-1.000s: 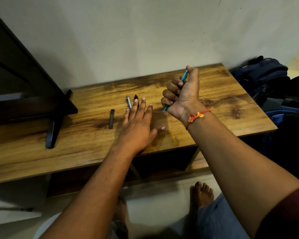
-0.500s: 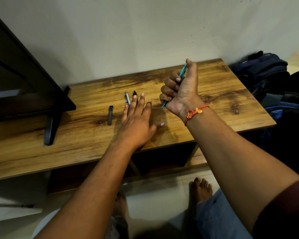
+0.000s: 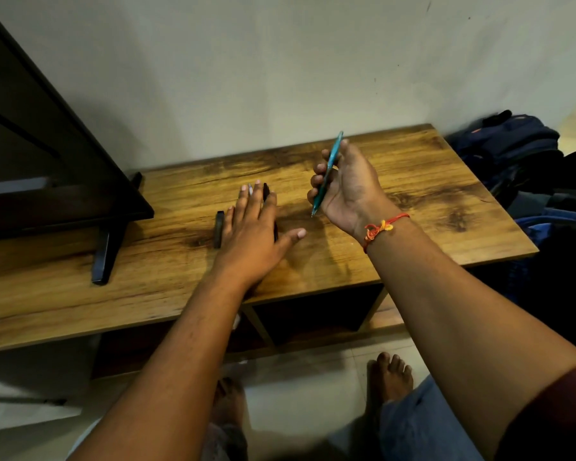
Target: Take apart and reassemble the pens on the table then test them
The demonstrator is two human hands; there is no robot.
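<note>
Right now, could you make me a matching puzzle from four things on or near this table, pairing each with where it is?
Things:
1. teal pen
2. short black piece
3. red-orange thread band
4. dark backpack

Places:
A. tied round the right wrist
B. lying on the table, just left of the outstretched left hand
C. beyond the table's right end
D. gripped in the right hand, tip pointing down

Pairs: 1-D, 2-B, 3-A, 4-C

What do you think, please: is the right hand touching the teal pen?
Touching. The head view shows the right hand with its fingers curled round the teal pen.
</note>
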